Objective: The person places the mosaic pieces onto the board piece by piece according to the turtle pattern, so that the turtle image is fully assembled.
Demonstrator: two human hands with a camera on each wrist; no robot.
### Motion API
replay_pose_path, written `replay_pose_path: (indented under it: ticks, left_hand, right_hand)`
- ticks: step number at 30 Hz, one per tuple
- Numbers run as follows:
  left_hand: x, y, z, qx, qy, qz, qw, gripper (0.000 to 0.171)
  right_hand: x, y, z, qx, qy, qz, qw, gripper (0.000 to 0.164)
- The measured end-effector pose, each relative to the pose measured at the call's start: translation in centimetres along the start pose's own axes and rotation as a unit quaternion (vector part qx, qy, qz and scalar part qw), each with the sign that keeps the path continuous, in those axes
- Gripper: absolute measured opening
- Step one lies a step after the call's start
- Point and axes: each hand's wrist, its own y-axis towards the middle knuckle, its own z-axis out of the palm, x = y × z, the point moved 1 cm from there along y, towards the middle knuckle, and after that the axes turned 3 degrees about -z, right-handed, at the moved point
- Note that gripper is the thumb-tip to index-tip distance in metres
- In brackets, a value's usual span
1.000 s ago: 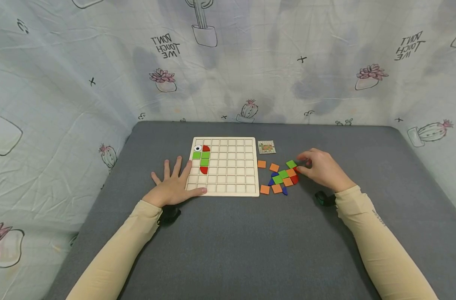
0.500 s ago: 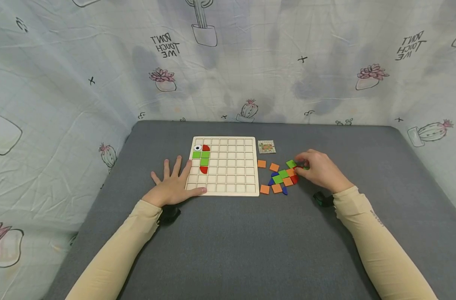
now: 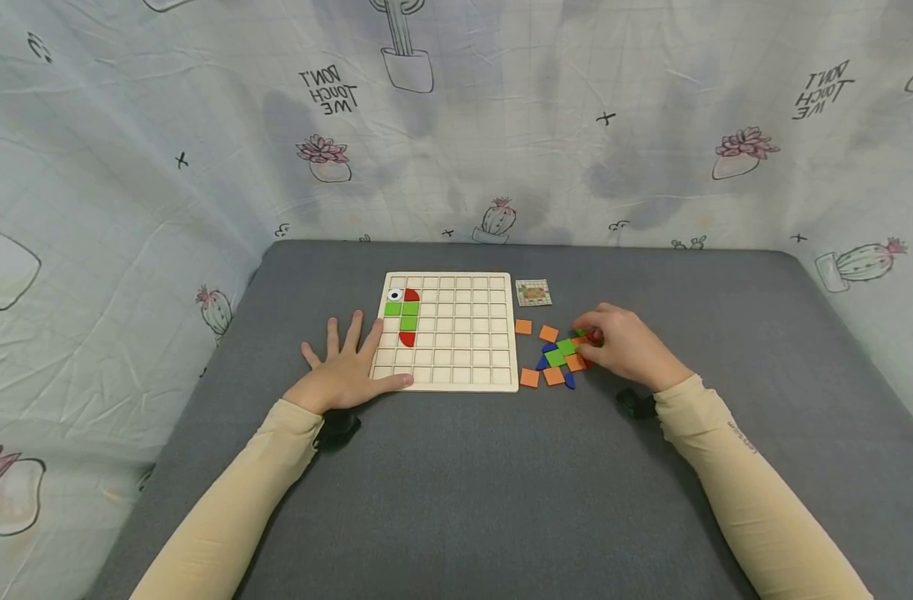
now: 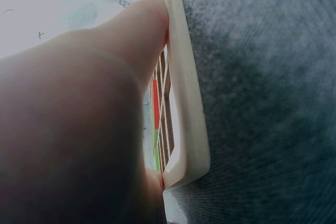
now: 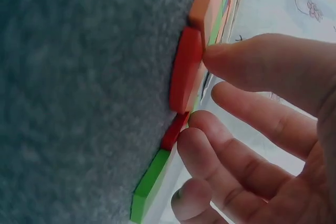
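My left hand (image 3: 340, 375) rests with spread fingers on the left edge of a wooden grid board (image 3: 464, 350). On the board sit an eye tile (image 3: 395, 295), a red rounded tile (image 3: 411, 295), green square tiles (image 3: 409, 322) and another red rounded tile (image 3: 407, 339). To the right, my right hand (image 3: 625, 346) reaches over a loose cluster of coloured tiles. In the right wrist view its thumb touches the tiles where a red tile (image 5: 186, 69) meets an orange tile (image 5: 207, 3). Its fingers are loosely bent and apart, near a green tile (image 5: 149, 187).
A small printed picture card (image 3: 533, 292) lies beside the board's upper right corner. Orange tiles (image 3: 529, 378), green tiles (image 3: 556, 357) and blue pieces (image 3: 570, 381) lie between board and right hand. A patterned cloth (image 3: 546, 125) hangs behind the grey table (image 3: 456, 492).
My right hand has moved left and slightly nearer me, further over the tile cluster, covering the green and red tiles at its right side. The left hand has stayed on the board.
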Motion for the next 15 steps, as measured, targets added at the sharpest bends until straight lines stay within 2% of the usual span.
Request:
replay_pose_path:
  ticks: [7, 15]
  left_hand:
    - [0.0, 0.0, 0.0, 0.001, 0.000, 0.000, 1.0000, 0.119]
    - [0.1, 0.0, 0.0, 0.000, -0.012, 0.004, 0.9999, 0.122]
  right_hand:
    - [0.7, 0.0, 0.2, 0.012, -0.017, -0.003, 1.000, 0.024]
    - [1.6, -0.3, 0.3, 0.024, -0.049, 0.033, 0.998, 0.029]
